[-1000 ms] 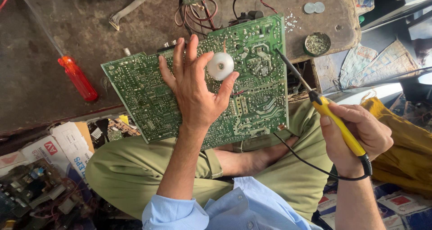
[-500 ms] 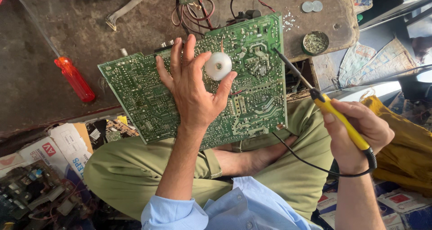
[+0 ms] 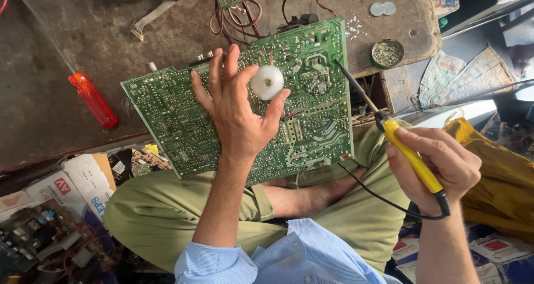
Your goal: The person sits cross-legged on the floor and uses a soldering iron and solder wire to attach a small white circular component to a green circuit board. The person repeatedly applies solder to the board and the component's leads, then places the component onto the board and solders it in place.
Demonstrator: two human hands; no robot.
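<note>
A large green circuit board lies solder side up, half on the dark workbench and half over my lap. My left hand rests flat on the board with fingers spread, and its thumb and fingers pinch a small white spool of solder wire. My right hand grips a soldering iron with a yellow handle. The iron's dark tip hovers just off the board's right edge, and its black cord trails across my lap.
A red-handled screwdriver lies on the workbench at left. Loose wires, two coins and a small round tin sit at the bench's far side. Cartons and old boards clutter the floor at left.
The board and my left hand have shifted slightly with the view. My right hand has brought the iron's tip a little closer to the board's right edge.
</note>
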